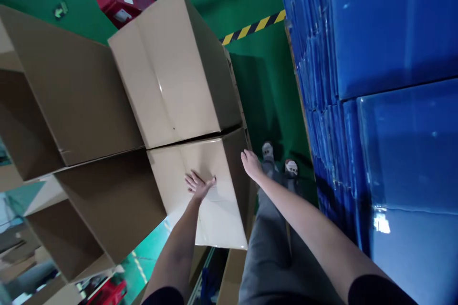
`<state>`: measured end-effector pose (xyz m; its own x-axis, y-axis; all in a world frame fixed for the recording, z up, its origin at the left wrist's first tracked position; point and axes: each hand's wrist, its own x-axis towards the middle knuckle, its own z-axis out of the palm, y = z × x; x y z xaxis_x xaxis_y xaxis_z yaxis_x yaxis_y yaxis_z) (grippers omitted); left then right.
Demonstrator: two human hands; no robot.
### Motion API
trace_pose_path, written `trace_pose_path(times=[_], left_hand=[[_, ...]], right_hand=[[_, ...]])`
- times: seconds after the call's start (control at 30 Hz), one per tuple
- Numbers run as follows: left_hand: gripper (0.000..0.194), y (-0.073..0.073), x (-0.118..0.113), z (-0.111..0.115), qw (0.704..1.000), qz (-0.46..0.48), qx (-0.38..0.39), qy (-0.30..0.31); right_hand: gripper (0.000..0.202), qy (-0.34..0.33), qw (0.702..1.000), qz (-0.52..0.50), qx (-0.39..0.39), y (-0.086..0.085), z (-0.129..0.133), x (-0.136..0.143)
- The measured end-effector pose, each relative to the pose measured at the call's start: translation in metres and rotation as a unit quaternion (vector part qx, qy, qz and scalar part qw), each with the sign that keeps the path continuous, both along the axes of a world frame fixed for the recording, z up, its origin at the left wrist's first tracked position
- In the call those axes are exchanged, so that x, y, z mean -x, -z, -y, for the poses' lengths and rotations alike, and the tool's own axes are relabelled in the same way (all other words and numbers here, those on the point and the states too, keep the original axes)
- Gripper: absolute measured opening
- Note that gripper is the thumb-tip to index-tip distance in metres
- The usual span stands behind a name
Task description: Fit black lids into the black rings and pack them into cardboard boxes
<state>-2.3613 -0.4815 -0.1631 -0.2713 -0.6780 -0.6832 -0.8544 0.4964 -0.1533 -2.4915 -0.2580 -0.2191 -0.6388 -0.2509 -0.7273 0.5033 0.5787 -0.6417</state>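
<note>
A closed cardboard box (pixel 218 209) with tape along its top lies below the camera. My left hand (pixel 199 186) rests on its top, palm down and fingers spread. Just off the box's right side is my right hand (pixel 251 164), its fingers curled together; whether it touches the box or holds anything is hidden. A second closed box (pixel 168 71) stands against the far side of the first, with a narrow dark gap between them.
Open cardboard boxes (pixel 78 100) stand at the left. Stacked blue sheets (pixel 397 33) fill the right side. A red object (pixel 125 5) and a yellow-black floor stripe (pixel 254 27) are beyond the boxes. Pallet edges show beside both stacks.
</note>
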Motion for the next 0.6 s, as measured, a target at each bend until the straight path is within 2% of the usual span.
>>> trace_pose_path(times=[0.17, 0.23, 0.33, 0.4, 0.47, 0.53, 0.6], left_hand=[[0.127, -0.007, 0.004, -0.008, 1.0, 0.007, 0.03, 0.0], [0.127, -0.014, 0.005, -0.01, 1.0, 0.009, 0.021, -0.01], [0.109, -0.024, 0.017, -0.005, 0.999, -0.018, 0.03, -0.022], [0.096, -0.025, 0.04, 0.007, 0.996, -0.067, 0.058, -0.016], [0.093, -0.021, 0.078, 0.03, 0.986, -0.134, 0.101, -0.007], [0.092, -0.011, 0.125, 0.069, 0.973, -0.179, 0.144, -0.011], [0.088, 0.0, 0.171, 0.122, 0.964, -0.187, 0.186, -0.03]], right_hand=[[0.059, 0.067, 0.998, -0.009, 0.021, 0.008, 0.039, 0.074], [0.063, 0.095, 0.995, -0.003, 0.026, 0.016, 0.06, 0.113], [0.071, 0.131, 0.991, 0.003, 0.035, 0.037, 0.099, 0.179], [0.075, 0.145, 0.988, -0.002, 0.044, 0.051, 0.13, 0.219], [0.076, 0.146, 0.987, -0.011, 0.069, 0.059, 0.159, 0.246], [0.076, 0.143, 0.985, -0.019, 0.097, 0.06, 0.18, 0.258], [0.076, 0.142, 0.983, -0.022, 0.112, 0.056, 0.191, 0.258]])
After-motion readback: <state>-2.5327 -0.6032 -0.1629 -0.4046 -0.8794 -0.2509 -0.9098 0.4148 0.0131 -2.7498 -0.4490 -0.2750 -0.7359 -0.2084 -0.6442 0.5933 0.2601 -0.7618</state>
